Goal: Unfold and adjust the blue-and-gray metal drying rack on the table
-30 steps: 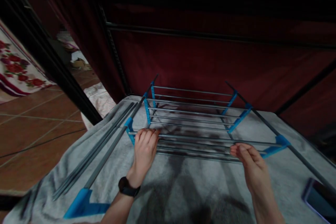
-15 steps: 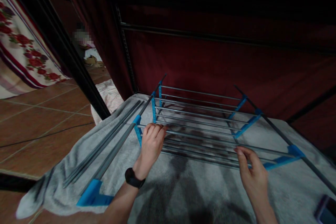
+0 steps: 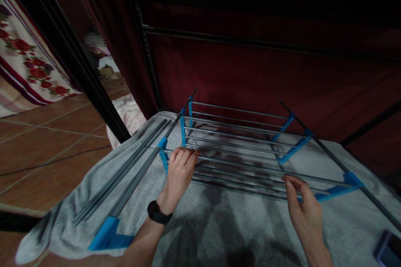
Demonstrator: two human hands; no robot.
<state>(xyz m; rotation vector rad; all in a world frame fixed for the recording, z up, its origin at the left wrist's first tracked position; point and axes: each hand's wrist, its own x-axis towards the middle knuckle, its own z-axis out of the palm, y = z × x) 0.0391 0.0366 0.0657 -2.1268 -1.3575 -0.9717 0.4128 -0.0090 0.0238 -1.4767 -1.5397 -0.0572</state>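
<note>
Both hands grip the near rods of a grey-and-blue wire rack (image 3: 238, 142): the left hand (image 3: 179, 171), with a black watch (image 3: 158, 213) on its wrist, has fingers curled over a rod at the left end, and the right hand (image 3: 303, 204) pinches a rod near the right end. The rack lies on a grey blanket (image 3: 225, 225), against a dark red fabric wall (image 3: 250, 75). Loose grey poles (image 3: 125, 171) lie to its left; I cannot count them. One phone (image 3: 387, 251) sits at the near right.

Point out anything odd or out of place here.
The phone sits at the blanket's right edge, close to dropping off. The rack lies flat under both hands, spare rods loose beside it.
</note>
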